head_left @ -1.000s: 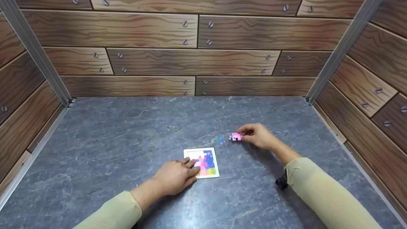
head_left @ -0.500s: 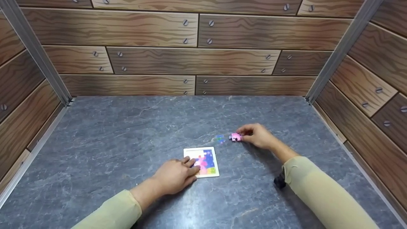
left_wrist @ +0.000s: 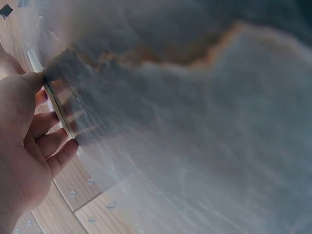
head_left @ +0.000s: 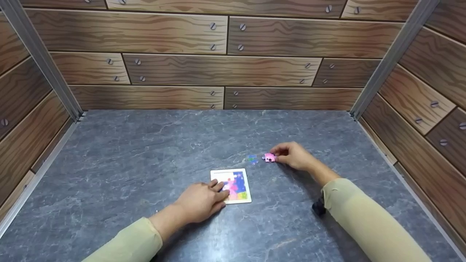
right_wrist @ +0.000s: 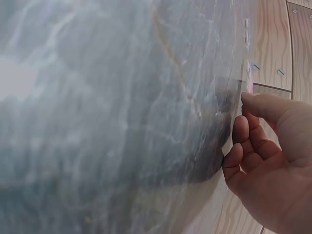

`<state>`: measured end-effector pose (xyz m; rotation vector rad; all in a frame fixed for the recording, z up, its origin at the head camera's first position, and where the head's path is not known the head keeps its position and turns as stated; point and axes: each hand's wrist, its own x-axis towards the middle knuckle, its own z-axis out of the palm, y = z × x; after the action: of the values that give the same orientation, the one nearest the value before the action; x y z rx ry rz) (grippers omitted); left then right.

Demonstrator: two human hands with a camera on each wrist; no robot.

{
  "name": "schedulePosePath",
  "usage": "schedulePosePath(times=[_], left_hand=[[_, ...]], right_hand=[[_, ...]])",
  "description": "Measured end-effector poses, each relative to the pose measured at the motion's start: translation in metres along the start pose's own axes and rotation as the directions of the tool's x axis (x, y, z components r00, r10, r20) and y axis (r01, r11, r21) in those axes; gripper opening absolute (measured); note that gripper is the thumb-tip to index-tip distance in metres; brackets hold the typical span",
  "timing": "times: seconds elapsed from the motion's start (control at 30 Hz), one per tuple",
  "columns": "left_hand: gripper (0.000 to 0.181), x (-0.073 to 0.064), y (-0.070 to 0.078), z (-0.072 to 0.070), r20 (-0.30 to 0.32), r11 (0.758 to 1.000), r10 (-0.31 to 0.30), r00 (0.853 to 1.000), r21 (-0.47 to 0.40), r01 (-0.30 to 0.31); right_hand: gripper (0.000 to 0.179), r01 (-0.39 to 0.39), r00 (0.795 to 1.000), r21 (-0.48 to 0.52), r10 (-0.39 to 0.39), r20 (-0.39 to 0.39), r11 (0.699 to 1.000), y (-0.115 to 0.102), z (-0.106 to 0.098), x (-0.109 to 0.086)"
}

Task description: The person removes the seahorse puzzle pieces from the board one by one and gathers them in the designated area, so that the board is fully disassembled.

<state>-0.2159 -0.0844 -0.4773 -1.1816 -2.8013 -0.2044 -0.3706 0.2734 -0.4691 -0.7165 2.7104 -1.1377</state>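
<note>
Puzzle piece [head_left: 269, 157] shows its outline only in head view.

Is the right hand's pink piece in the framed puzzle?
No, the right hand pinches the pink puzzle piece outside the framed puzzle, past its far right corner.

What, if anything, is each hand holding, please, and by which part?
The right hand pinches the pink piece by its image-right edge; the left hand rests on the board.

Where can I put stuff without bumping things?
The table is bare between the left hand and back wall, and between the right hand and right wall. It's crowded past the far right corner of the puzzle board, with blue-green bits and the pink piece.
</note>
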Motion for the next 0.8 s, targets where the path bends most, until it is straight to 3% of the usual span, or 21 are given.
schedulePosePath(times=[0.53, 0.8], left_hand=[[0.039, -0.0004, -0.0007, -0.0009, 0.014, 1.000, -0.003, 1.000, -0.002, 0.003], [0.037, -0.0013, -0.0009, -0.0004, -0.015, 1.000, 0.009, 1.000, 0.007, -0.009]], right_hand=[[0.020, -0.028, 0.999, -0.017, 0.028, 0.016, 0.999, 0.0014, -0.0001, 0.0008], [0.022, -0.010, 1.000, -0.021, 0.010, 0.013, 1.000, 0.0033, 0.0003, 0.0007]])
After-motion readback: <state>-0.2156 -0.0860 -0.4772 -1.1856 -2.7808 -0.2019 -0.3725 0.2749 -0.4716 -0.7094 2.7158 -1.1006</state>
